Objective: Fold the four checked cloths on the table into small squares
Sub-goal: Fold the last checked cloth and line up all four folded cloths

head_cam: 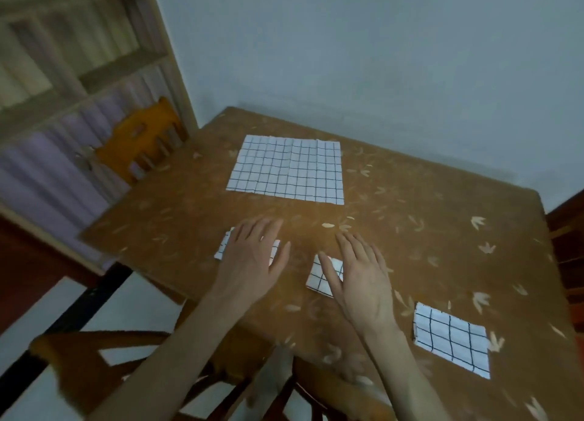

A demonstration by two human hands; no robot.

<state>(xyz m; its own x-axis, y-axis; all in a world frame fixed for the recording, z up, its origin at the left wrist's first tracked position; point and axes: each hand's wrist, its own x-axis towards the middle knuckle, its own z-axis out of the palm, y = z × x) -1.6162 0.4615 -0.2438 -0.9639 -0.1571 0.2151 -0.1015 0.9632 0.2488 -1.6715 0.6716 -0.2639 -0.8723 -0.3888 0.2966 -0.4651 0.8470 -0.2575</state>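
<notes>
Brown table (410, 231) with a pale leaf print carries all four checked cloths; head view only. My left hand (252, 256) lies flat, fingers straight and spread, pressing on a folded cloth (221, 247) near the table's left edge, mostly hidden under the palm. My right hand (360, 275) is also flat and open, fingers covering part of a second small folded cloth (319, 278) just beside it toward the middle. A third folded cloth (452, 338) sits alone near the front right, untouched. The big unfolded cloth (287, 169) lies spread flat at the far side, well apart from both hands. My read: three done or being smoothed, one left to fold. An orange chair (139, 142) stands behind the table's far left corner.
</notes>
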